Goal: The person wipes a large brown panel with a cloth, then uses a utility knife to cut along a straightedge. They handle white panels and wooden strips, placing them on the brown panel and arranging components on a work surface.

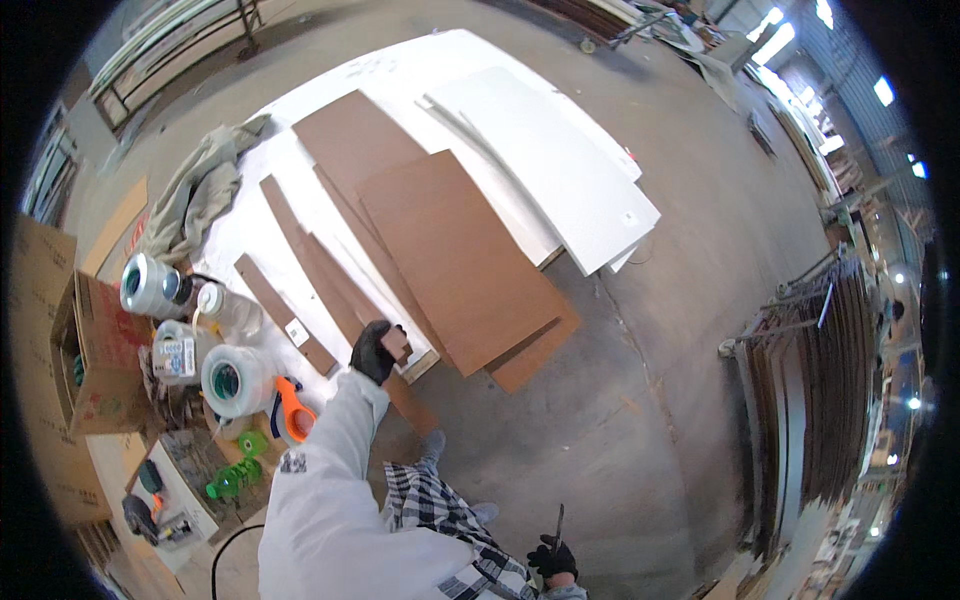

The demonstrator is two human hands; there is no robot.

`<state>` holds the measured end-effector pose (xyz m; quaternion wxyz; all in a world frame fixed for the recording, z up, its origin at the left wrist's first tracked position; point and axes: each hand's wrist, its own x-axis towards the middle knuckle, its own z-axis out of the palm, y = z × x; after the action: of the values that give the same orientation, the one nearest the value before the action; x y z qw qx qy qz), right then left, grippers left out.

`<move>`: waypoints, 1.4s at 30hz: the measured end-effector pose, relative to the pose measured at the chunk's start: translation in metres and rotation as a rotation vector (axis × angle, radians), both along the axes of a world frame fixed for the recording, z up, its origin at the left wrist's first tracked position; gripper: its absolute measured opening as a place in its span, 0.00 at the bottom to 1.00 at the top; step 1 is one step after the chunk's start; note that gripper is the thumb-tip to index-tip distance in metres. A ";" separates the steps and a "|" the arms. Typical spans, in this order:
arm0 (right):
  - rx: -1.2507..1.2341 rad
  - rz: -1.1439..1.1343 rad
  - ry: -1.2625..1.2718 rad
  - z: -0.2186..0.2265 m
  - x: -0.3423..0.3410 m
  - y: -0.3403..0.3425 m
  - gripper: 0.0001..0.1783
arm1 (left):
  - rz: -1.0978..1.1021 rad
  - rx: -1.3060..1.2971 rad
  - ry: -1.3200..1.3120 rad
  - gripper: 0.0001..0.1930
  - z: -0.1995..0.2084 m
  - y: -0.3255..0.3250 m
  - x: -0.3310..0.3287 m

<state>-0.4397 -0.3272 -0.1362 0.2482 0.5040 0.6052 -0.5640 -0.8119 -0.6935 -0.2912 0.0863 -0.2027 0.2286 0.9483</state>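
My left hand, in a dark glove with bare fingertips, is at the near edge of the table over a long narrow brown board. Its fingers are curled, and what they hold, if anything, is hidden. Low in the picture, away from the table, my right hand wears a dark glove too. It is closed around a slim, pointed dark tool that sticks upward; its exact kind is unclear. Wide brown panels lie overlapping to the right of my left hand. A shorter brown strip with a white label lies left of it.
White panels overhang the white-covered table at right. Tape rolls, a plastic bottle, an orange-handled tool and a cardboard box crowd the left. A rack of upright boards stands far right.
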 end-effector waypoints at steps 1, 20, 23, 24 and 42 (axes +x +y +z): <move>0.005 -0.004 -0.083 -0.003 -0.003 0.006 0.20 | 0.055 0.075 -0.034 0.11 -0.008 -0.001 0.011; 0.397 -0.862 0.727 0.105 0.172 0.072 0.21 | -1.838 -0.031 0.778 0.35 0.179 0.370 0.356; 0.530 -0.948 0.950 0.115 0.259 0.090 0.22 | -2.171 -0.081 1.024 0.41 0.210 0.420 0.441; 0.457 -0.928 0.960 0.132 0.286 0.094 0.23 | -2.272 -0.078 1.079 0.43 0.213 0.434 0.464; 0.904 -2.364 0.671 0.068 0.551 0.068 0.23 | -1.690 -0.165 2.806 0.42 0.279 0.743 0.733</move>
<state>0.1113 -0.2594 -0.0679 -0.7456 0.6013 -0.0335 -0.2853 -0.0786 0.0497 -0.0126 -0.2761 -0.9366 -0.2097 -0.0516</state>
